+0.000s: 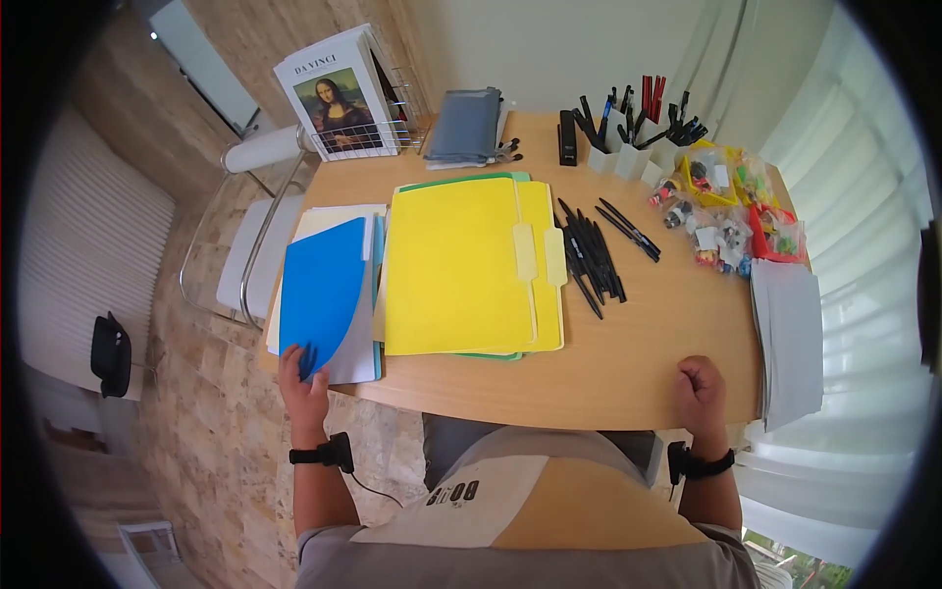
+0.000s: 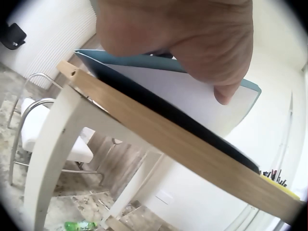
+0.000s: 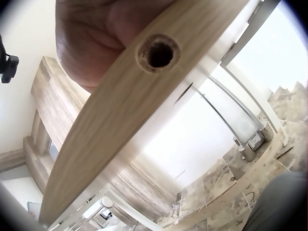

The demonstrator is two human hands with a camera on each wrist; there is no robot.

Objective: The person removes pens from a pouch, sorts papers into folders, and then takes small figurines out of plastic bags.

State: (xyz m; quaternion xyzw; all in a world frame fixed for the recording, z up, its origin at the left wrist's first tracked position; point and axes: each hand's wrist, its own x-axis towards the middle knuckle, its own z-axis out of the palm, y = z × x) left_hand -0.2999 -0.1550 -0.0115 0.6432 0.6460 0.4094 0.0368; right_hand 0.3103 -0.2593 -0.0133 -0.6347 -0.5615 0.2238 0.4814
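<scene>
A blue folder lies at the table's left, its cover bent up over white paper. My left hand holds that cover at its lower corner. In the left wrist view, the left hand is over the folder's teal edge, with the thumb against the white inner side. My right hand rests at the table's front edge, fingers curled, with nothing seen in it. The right wrist view shows the right hand behind the wooden edge, its fingers partly hidden.
Yellow folders lie beside the blue one, with black pens to their right. At the back stand a wire rack, grey pouches and pen holders. Bagged items and a paper stack are at the right.
</scene>
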